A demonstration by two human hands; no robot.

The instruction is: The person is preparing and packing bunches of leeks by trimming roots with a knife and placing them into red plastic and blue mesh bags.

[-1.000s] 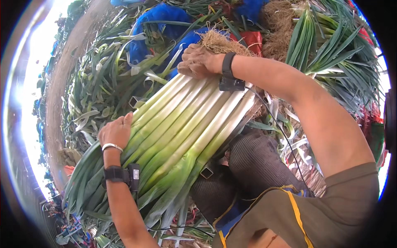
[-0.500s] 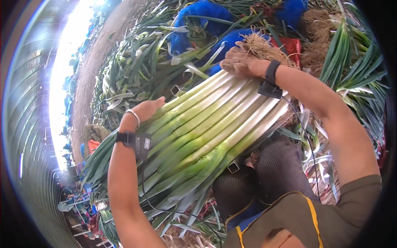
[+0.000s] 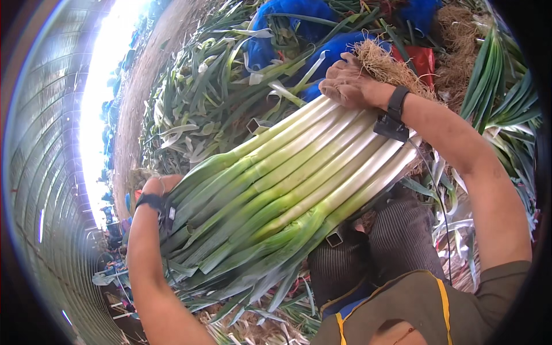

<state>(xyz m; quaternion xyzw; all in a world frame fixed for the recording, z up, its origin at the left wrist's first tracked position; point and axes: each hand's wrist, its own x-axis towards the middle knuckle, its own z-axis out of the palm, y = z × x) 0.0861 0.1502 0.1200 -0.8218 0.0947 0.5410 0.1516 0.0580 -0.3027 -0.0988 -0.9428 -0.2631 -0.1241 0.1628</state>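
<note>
A row of leeks (image 3: 310, 167) lies side by side across a support in front of me, green leaves to the left and white shanks to the right. My right hand (image 3: 349, 84) is closed over the far white shanks, right beside their brown roots (image 3: 382, 60). At the leafy end, my left hand (image 3: 158, 185) is against the far edge of the green leaves, its fingers hidden by them. Black bands with small boxes sit on both wrists.
Square metal tube ends (image 3: 334, 238) stick out from under the leeks. Beyond lie heaped leek leaves (image 3: 195, 109) and blue netting (image 3: 345, 46). More leeks (image 3: 489, 77) lie at right, near a red piece (image 3: 418, 62). My knees (image 3: 402, 230) are close to the support.
My left hand has moved left and nearer along the leaves, toward their tips. My right hand stays at the root end. The whole view has shifted slightly.
</note>
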